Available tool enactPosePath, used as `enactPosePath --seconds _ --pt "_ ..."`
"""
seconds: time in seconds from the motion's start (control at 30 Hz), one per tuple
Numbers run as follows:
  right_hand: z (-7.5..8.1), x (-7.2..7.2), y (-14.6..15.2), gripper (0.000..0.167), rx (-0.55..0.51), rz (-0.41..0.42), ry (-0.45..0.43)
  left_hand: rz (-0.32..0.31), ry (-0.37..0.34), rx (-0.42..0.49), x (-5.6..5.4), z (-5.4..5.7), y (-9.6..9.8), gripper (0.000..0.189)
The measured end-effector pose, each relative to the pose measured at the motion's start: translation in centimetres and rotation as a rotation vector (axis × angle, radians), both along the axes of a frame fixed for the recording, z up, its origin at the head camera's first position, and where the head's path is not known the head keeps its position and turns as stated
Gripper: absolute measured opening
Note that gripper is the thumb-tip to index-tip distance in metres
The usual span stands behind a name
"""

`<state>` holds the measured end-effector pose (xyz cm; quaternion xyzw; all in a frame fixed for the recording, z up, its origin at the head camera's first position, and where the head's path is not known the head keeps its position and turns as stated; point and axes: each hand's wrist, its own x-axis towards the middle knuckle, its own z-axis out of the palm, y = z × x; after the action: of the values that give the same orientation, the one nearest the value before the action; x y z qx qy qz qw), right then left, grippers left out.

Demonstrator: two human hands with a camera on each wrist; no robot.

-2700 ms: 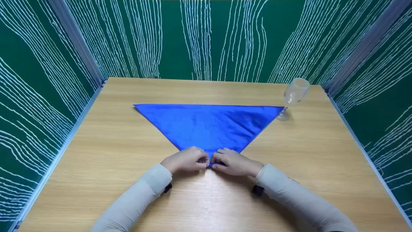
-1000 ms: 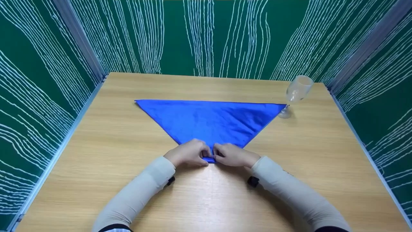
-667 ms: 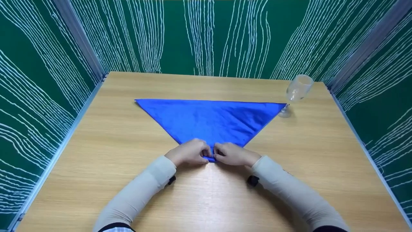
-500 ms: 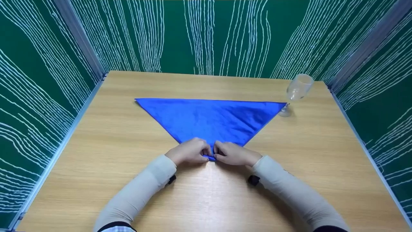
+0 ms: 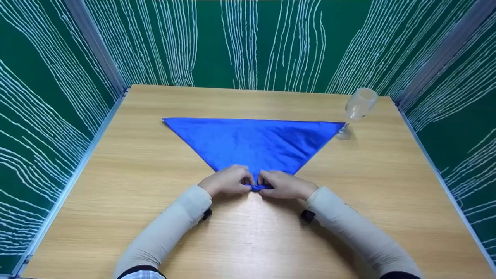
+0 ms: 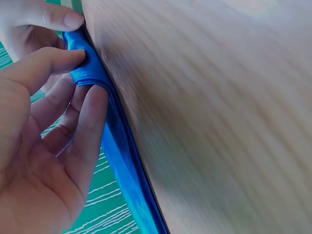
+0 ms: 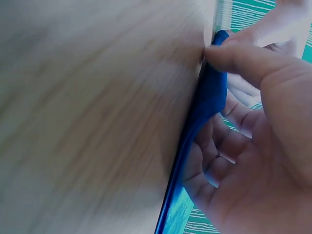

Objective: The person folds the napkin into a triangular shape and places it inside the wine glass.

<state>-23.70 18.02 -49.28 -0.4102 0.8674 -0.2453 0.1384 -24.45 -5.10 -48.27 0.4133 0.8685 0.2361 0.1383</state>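
Note:
A shiny blue cloth (image 5: 248,143), folded to a triangle, lies flat on the table with its long edge at the back. At its near corner, which is rolled over into a small fold, my two hands meet. My left hand (image 5: 230,179) pinches the left part of that fold; in the left wrist view its thumb and fingers (image 6: 95,105) hold the layered cloth edge. My right hand (image 5: 285,184) pinches the right part, and in the right wrist view the thumb (image 7: 234,58) presses against the blue roll (image 7: 209,97). The cloth right under both palms is hidden.
A stemmed glass (image 5: 361,104) stands at the back right, its foot beside the cloth's right corner. The wooden table (image 5: 128,186) is enclosed by green walls (image 5: 213,46) with white wavy lines.
The near corner has been turned over and rolled slightly away from me, and both hands have shifted a little with it. The fold looks thicker now. The glass has not been touched.

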Motion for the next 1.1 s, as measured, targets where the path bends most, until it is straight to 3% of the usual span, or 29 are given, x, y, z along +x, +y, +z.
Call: enactPosePath --seconds 0.43,0.83,1.1 --pt "0.2 -0.2 0.0 0.01 0.006 -0.012 0.036 0.003 -0.05 0.023 -0.6 -0.4 -0.4 0.017" --pt "-0.2 -1.2 -0.2 0.017 0.042 0.004 0.113 0.082 -0.073 0.068 -1.1 -0.5 -1.0 0.011" --pt "-0.1 -1.8 -0.4 0.022 0.026 -0.012 0.062 0.145 -0.094 0.026 -1.3 -0.4 -0.9 0.015"
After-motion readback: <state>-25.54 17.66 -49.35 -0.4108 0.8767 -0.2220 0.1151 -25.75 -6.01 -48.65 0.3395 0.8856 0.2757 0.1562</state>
